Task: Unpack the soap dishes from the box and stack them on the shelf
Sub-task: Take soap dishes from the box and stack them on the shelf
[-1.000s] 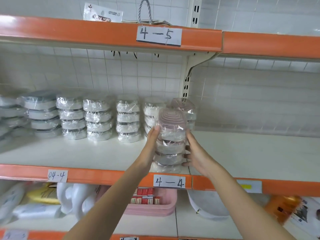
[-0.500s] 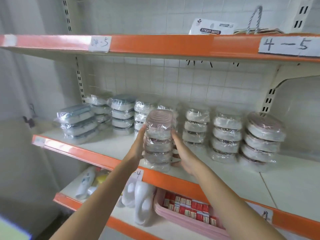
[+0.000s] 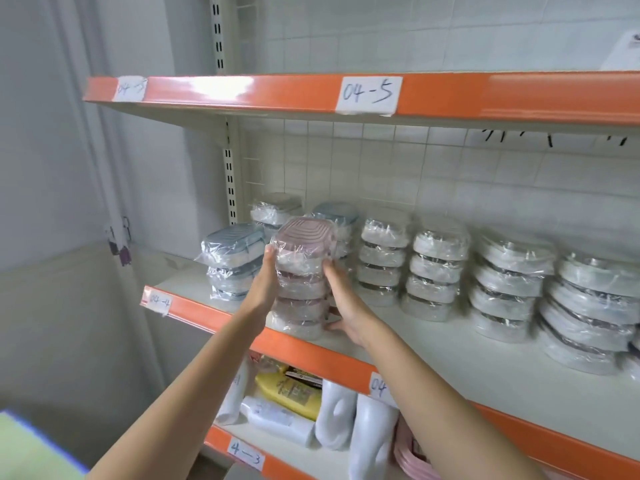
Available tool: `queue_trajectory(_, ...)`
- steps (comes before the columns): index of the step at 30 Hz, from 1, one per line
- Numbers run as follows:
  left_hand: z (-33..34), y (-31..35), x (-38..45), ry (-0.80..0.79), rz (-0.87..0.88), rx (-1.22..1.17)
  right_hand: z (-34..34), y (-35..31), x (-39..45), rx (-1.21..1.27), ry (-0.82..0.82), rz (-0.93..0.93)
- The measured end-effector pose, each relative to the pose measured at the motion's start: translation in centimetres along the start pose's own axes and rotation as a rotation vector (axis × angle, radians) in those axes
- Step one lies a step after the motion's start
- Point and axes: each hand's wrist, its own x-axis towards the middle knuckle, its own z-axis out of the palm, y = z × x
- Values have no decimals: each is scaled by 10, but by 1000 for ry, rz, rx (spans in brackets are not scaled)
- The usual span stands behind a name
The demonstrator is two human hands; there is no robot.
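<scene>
Pink plastic-wrapped stack of soap dishes [image 3: 302, 277], mid-frame on the white orange-edged shelf [image 3: 450, 355], is clamped between your left hand [image 3: 264, 284] and right hand [image 3: 341, 303], fingers curled round it; placing seems underway, so next seat it flat before releasing.

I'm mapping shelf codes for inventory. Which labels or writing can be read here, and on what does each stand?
"04-5": label on upper shelf edge.
"04-4": label on middle shelf edge.
"4-3": label on lower shelf edge.
Upper-left label: blurred.
Label behind the arm: "04" only.
Yellow packet: unreadable.
</scene>
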Motion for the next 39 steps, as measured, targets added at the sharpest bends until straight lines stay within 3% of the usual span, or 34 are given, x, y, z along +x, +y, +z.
queue_trajectory(5, -20, 0, 14, 22, 6, 30, 17, -2, 13, -24, 39, 14)
queue_trajectory(10, -13, -17, -7, 339, 249, 257, -1, 1, 9, -164, 99, 11)
queue_trajectory(12, -11, -27, -21, 384, 397, 385, -13, 3, 7, -303, 180, -36)
queue_trajectory(17, 13, -36, -37, 188, 660, 754, -54, 17, -7, -912, 261, -173)
queue_trajectory(23, 85, -35, -35, 2, 698, 1134, -130, 37, -63, -1430, 300, -307)
queue_trajectory(32, 248, -13, -63, -229, 830, 1140, -271, 42, -177, -1467, 542, -196)
queue_trajectory(36, 327, 8, -82, -278, 924, 1019, -331, 32, -221, -1437, 673, -153)
queue_trajectory(39, 377, 19, -97, -338, 895, 839, -372, 25, -241, -1338, 783, -129)
